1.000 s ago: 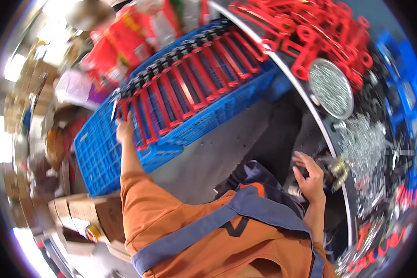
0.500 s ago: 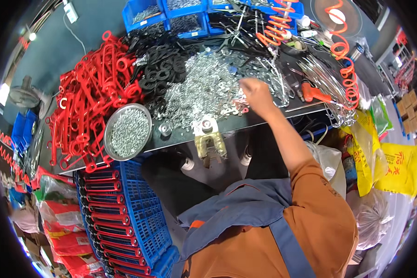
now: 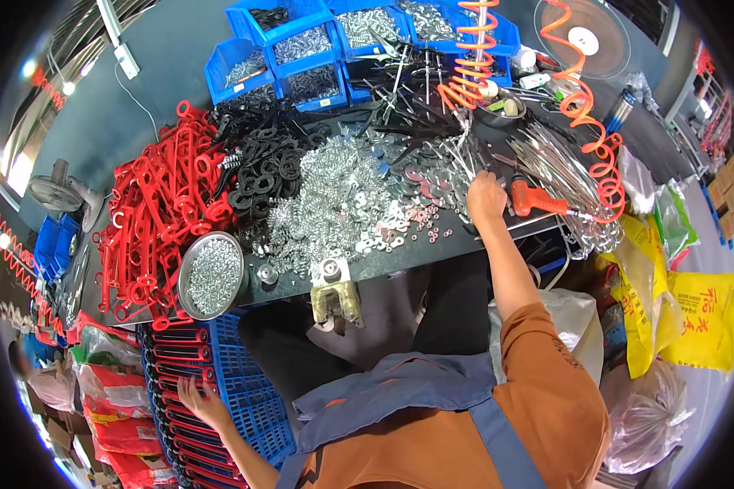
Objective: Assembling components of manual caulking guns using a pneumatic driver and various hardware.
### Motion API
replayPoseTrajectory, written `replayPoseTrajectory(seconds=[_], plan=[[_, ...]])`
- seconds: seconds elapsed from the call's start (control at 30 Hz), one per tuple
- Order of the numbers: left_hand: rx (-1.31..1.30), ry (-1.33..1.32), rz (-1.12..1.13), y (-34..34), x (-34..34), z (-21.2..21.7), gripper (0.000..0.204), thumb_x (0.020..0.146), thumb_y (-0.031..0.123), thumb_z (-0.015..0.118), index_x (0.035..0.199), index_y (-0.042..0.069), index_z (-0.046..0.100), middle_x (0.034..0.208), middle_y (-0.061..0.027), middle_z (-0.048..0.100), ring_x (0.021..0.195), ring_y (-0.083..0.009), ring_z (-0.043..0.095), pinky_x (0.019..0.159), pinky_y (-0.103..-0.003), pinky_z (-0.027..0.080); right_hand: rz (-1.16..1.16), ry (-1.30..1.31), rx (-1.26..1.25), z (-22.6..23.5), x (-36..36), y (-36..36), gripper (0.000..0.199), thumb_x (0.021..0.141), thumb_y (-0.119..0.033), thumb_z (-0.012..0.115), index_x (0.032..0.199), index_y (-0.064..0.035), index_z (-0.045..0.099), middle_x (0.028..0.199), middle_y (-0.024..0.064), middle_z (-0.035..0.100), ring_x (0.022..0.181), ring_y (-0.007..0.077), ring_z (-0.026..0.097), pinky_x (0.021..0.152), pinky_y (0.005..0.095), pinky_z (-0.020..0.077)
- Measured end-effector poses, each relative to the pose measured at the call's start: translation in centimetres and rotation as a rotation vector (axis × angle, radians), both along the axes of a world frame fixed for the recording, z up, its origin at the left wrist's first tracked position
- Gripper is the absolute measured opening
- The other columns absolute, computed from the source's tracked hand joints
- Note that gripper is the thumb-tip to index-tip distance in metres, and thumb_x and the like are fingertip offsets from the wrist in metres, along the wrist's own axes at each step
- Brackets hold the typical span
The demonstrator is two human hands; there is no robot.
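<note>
My right hand is closed at the right side of the workbench, beside an orange air tool. Slim silver metal pieces lie just beyond its fingers; what it holds, if anything, is hidden. Down at the left, my left hand has its fingers apart over a row of red-handled pieces along a blue plastic crate. No object shows in that hand. Between the hands, at the bench edge, sits a small worn metal fixture with a round piece on top.
Red wrench-shaped parts, black rings and small silver hardware are heaped on the bench. A round metal bowl of small pieces stands near the front edge. Behind are blue bins; coiled orange hoses hang at the right.
My right hand has moved from the silver hardware pile to the right, beside the orange air tool. My left hand has come into view over the crate. The view has shifted slightly.
</note>
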State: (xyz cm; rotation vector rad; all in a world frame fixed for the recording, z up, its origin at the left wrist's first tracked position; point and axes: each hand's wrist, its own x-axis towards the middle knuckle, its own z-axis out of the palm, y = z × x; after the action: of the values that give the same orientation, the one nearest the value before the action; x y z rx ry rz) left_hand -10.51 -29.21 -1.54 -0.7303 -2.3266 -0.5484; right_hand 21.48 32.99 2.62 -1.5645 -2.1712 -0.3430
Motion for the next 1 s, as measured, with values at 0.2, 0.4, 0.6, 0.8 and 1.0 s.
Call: replayPoseTrajectory(seconds=[0.2,0.4,0.6,0.8,1.0], plan=[[0.076,-0.112,-0.424,13.2,3.2,6.1,0.026,0.081,-0.004,0.059,0.106,-0.003,0.06,0.124,-0.0213,0.05,0.113,-0.0382,0.05,0.096,-0.045,0.041,0.077,0.103,-0.058,1.1,0.6,2.3,0.03,0.089,-0.028,0.056,0.09,0.002,0.055,0.084,0.0189,0.061,0.078,0.0358,0.063,0.071,0.0428,0.0528],[0.212,-0.335,-0.632,17.8,6.8,7.4,0.019,0.081,-0.002,0.06,0.101,-0.002,0.063,0.104,-0.0147,0.062,0.099,-0.0301,0.06,0.089,-0.036,0.047,0.486,0.52,-0.062,5.3,-1.0,1.1,0.023,0.09,-0.019,0.058,0.085,0.0025,0.052,0.082,0.0257,0.059,0.08,0.0456,0.057,0.067,0.0499,0.044],[1.02,-1.017,-1.17,24.7,6.0,9.3,0.094,0.075,0.033,0.076,0.144,0.001,0.021,0.142,-0.0185,0.036,0.132,-0.0322,0.036,0.106,-0.048,0.031,0.875,0.713,-0.163,4.0,-1.6,-13.8,0.017,0.086,-0.009,0.06,0.077,-0.0011,0.049,0.068,0.0161,0.049,0.057,0.0333,0.046,0.052,0.0394,0.0365],[0.815,-0.911,-1.763,26.6,6.8,10.5,0.085,0.069,0.037,0.079,0.139,0.009,0.04,0.142,-0.0251,0.033,0.129,-0.0364,0.038,0.103,-0.048,0.032,1.271,0.546,-0.704,-3.4,-2.4,-26.3,0.01,0.082,-0.008,0.064,0.082,-0.0017,0.056,0.077,0.0141,0.054,0.067,0.0321,0.056,0.059,0.0384,0.0465],[0.202,-0.32,-1.252,25.8,9.3,6.5,0.054,0.07,0.01,0.069,0.122,0.001,0.056,0.124,-0.0173,0.056,0.119,-0.0408,0.051,0.1,-0.048,0.041,1.16,0.429,-0.545,-4.6,-3.5,-23.6,0.009,0.081,-0.006,0.063,0.086,-0.0006,0.058,0.085,0.0147,0.058,0.076,0.0328,0.059,0.068,0.0405,0.0484]])
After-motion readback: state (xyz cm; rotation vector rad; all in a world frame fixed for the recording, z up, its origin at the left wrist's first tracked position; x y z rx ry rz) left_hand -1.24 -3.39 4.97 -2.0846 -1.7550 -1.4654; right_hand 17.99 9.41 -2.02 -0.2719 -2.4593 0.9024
